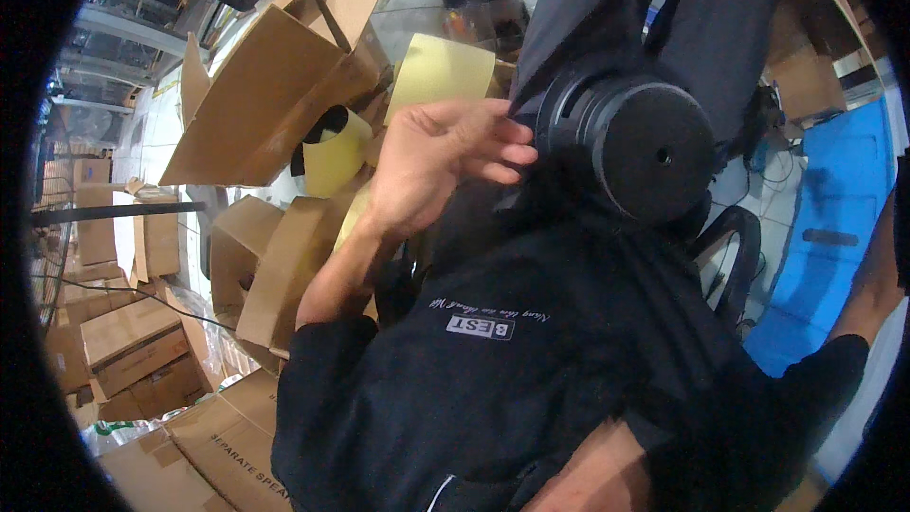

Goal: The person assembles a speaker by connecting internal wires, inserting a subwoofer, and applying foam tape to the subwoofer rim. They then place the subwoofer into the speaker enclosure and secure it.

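Black fabric fills the near ground: the person's dark jacket (531, 370), with a small white printed patch on it, takes up most of the lower view. From its sleeve the left forearm rises to the left hand (441, 166), which is half open, fingers curled loosely, fingertips touching the rim of a round black speaker driver with a heavy disc-shaped magnet (630, 137). That driver sits at chest height, just right of the hand, resting against the jacket. The right hand cannot be made out; only a bare forearm (877, 275) shows at the far right edge, so I cannot tell its state. Just behind the left hand lie pale yellow curled paper sheets (436, 71). Farther left, brown cardboard boxes (265, 95) are heaped open and tilted. Beyond the driver a blue mat (834, 199) covers the floor.
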The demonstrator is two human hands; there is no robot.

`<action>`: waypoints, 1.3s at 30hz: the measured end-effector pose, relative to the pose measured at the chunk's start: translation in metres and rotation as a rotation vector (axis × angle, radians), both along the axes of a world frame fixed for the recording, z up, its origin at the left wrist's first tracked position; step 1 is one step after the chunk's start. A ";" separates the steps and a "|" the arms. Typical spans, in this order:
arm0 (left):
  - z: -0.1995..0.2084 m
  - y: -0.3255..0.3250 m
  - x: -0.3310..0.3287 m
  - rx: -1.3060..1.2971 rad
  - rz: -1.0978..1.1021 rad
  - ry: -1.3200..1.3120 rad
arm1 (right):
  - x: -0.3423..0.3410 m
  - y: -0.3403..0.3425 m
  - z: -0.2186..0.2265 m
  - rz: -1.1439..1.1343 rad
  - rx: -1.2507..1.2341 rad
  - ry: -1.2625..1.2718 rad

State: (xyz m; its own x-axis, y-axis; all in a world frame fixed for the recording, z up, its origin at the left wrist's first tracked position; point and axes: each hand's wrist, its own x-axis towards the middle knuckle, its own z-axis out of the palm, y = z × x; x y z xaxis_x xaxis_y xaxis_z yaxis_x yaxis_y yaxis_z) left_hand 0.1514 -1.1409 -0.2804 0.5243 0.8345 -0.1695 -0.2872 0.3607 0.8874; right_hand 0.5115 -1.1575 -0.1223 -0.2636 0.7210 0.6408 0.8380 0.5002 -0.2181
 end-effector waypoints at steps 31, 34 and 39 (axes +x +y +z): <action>-0.049 -0.040 0.039 0.012 -0.127 0.593 | -0.095 -0.012 -0.068 0.120 -0.153 -0.119; -0.049 -0.041 0.039 -0.011 -0.131 0.617 | -0.093 -0.011 -0.064 0.119 -0.152 -0.118; -0.049 -0.039 0.040 -0.045 -0.139 0.607 | -0.096 -0.009 -0.064 0.122 -0.152 -0.120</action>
State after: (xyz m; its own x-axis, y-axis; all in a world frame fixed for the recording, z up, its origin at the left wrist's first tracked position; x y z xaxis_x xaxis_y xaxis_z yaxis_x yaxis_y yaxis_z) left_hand 0.1919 -1.1798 -0.3296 0.4271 0.7504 -0.5045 0.3155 0.3991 0.8609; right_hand 0.4157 -1.1666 -0.1866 -0.4223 0.7652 0.4859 0.7978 0.5683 -0.2014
